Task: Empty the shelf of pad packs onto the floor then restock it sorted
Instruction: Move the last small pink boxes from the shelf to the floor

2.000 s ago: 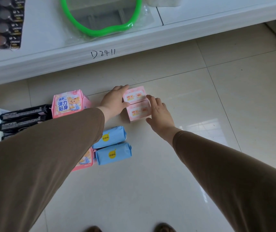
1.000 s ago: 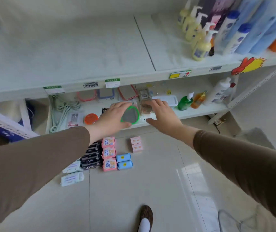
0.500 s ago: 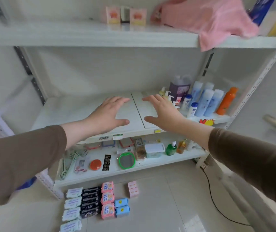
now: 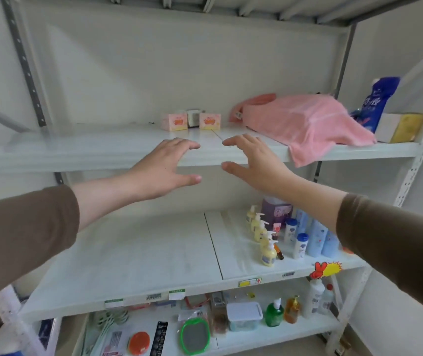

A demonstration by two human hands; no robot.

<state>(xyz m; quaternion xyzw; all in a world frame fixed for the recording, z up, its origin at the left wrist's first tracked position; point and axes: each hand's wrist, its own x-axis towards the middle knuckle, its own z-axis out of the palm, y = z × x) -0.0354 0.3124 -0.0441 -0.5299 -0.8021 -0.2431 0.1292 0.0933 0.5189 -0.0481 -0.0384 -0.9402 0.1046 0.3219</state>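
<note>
Pad packs (image 4: 191,121) partly blurred at shelf (image 4: 102,147) back; left hand (image 4: 164,168), right hand (image 4: 254,163) spread, empty.

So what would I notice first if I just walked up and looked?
Probably the two bare hands, left hand and right hand, reaching open and empty toward the upper shelf. At its back stand two small pink packs, and a pink towel hangs over its right edge.
</note>
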